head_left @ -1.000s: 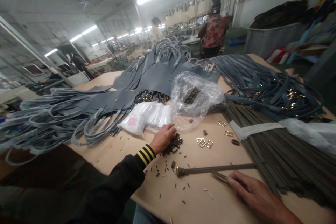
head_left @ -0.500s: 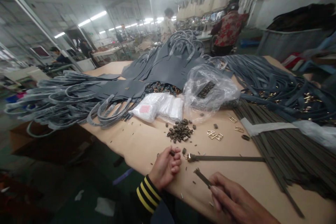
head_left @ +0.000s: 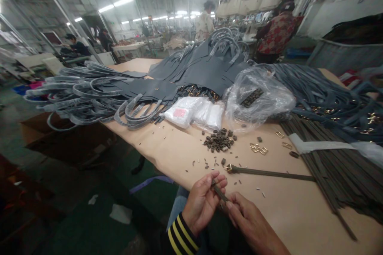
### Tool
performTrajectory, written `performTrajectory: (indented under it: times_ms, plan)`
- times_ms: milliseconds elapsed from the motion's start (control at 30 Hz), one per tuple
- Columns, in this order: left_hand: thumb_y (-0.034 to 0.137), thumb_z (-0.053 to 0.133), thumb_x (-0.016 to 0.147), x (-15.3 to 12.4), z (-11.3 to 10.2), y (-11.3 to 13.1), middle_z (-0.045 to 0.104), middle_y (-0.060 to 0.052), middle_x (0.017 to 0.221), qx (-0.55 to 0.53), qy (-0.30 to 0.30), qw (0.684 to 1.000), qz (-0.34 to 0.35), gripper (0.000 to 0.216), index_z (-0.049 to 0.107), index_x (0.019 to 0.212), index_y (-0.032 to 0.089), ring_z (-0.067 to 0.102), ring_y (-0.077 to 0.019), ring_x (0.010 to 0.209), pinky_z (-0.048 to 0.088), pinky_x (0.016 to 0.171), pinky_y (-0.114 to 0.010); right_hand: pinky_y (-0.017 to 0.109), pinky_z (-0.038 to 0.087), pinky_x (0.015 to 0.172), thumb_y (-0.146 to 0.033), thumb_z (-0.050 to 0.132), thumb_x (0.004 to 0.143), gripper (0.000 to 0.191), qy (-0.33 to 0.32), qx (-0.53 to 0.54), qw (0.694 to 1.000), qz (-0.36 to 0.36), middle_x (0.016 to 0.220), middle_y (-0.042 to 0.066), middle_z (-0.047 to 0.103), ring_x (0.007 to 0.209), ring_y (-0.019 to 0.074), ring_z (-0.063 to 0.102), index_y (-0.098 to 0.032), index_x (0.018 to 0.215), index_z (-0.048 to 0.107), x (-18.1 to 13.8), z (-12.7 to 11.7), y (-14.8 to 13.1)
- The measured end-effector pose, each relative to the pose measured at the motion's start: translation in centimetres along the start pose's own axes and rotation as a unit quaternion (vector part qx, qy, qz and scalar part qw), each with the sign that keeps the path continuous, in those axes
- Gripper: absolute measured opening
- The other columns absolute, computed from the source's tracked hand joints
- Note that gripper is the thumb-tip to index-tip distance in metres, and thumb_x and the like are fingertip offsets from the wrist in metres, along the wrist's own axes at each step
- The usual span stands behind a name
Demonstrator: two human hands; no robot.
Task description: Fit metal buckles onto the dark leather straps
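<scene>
Over the table's near edge, my left hand (head_left: 204, 199) and my right hand (head_left: 249, 223) meet on a narrow dark strap (head_left: 220, 193). My left fingers pinch the strap's tip, and a small piece may be between them, too small to name. My right hand grips the strap lower down. A little pile of small dark metal loops (head_left: 220, 141) lies on the table beyond my hands. A second strap with a brass buckle (head_left: 269, 173) lies flat just past my fingers.
The tan table (head_left: 167, 151) carries grey bag panels with handles (head_left: 98, 95), white packets (head_left: 194, 114), a clear plastic bag (head_left: 259, 97), loose gold buckles (head_left: 259, 149) and a bundle of dark straps (head_left: 335, 167). Other people work at benches behind.
My left hand left the pile of loops and came back to the table edge. My right hand lifted the strap off the table, and both hands now hold it together.
</scene>
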State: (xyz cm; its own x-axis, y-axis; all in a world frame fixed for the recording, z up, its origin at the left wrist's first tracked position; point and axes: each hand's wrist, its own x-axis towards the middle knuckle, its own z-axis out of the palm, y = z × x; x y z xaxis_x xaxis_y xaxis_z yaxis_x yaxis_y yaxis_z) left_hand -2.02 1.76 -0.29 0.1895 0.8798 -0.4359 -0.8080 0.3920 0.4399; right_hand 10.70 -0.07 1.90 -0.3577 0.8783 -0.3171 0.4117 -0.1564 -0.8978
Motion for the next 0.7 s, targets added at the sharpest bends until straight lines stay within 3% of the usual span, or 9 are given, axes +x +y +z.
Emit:
performTrajectory:
  times_ms: [267,500,567,700]
  plan:
    - [0.021,0.061,0.071,-0.9,-0.7,-0.8,0.063,-0.012,0.093,0.014,-0.005,0.999,0.037,0.02,0.061,0.089,0.01,0.059,-0.0174,0.084,0.042,0.075,-0.027,0.023,0.032,0.048,-0.042,0.033,0.081,0.027,0.019,0.035,0.999,-0.003,0.053,-0.006,0.037,0.05,0.0112,0.04,-0.02,0.068,0.04,0.0,1.5,1.1]
    - [0.031,0.059,0.072,0.8,-0.2,0.6,0.062,-0.012,0.098,0.207,-0.035,0.975,0.076,0.027,0.059,0.091,0.012,0.06,-0.0166,0.076,0.044,0.069,-0.028,0.023,0.032,0.05,-0.04,0.032,0.081,0.028,0.049,-0.004,0.999,-0.013,0.053,-0.006,0.038,0.051,0.0117,0.041,-0.02,0.062,0.037,0.0,-0.1,0.9]
    - [0.033,0.054,0.074,2.1,0.3,1.6,0.062,-0.012,0.097,0.307,-0.04,0.945,0.103,0.027,0.058,0.093,0.014,0.061,-0.0169,0.074,0.044,0.066,-0.028,0.023,0.032,0.049,-0.041,0.032,0.08,0.028,0.06,-0.012,0.998,-0.003,0.052,-0.006,0.037,0.05,0.0116,0.04,-0.021,0.061,0.037,-0.1,-1.1,1.1]
    - [0.027,0.051,0.076,5.3,1.4,3.2,0.063,-0.008,0.09,0.518,-0.044,0.819,0.244,0.019,0.061,0.089,0.018,0.057,-0.0199,0.082,0.04,0.079,-0.034,0.022,0.029,0.046,-0.045,0.033,0.079,0.029,0.077,0.027,0.996,0.03,0.05,-0.008,0.036,0.046,0.0105,0.036,-0.021,0.064,0.038,-0.3,-2.8,2.4]
